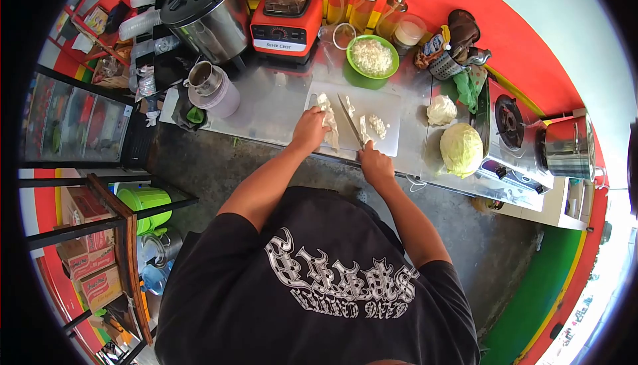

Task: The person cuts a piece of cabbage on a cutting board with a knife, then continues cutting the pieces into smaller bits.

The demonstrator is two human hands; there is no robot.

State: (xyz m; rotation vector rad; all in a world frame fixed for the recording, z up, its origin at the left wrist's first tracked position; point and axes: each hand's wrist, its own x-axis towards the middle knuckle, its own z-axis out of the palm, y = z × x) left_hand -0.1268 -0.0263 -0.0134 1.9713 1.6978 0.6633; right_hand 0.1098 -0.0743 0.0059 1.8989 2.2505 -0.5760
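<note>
On the steel counter lies a white cutting board (391, 109). My left hand (310, 129) holds a pale cabbage piece (327, 116) on the board's left part. The handle of a knife (351, 122) is in my right hand (377, 164), at the board's front edge; its blade points away and to the left, between the held piece and some cut bits. Small chopped cabbage (377, 126) lies right of the blade. Behind the board, a green bowl (350, 61) holds shredded cabbage (372, 57). A whole cabbage (461, 149) and a smaller cabbage piece (441, 110) sit to the right.
A red blender (282, 31) and a large steel pot (212, 26) stand at the back left, with a metal cup (205, 78) in front. Several oil bottles (364, 5) line the wall. A gas stove (510, 132) with a pot (569, 146) is at the right.
</note>
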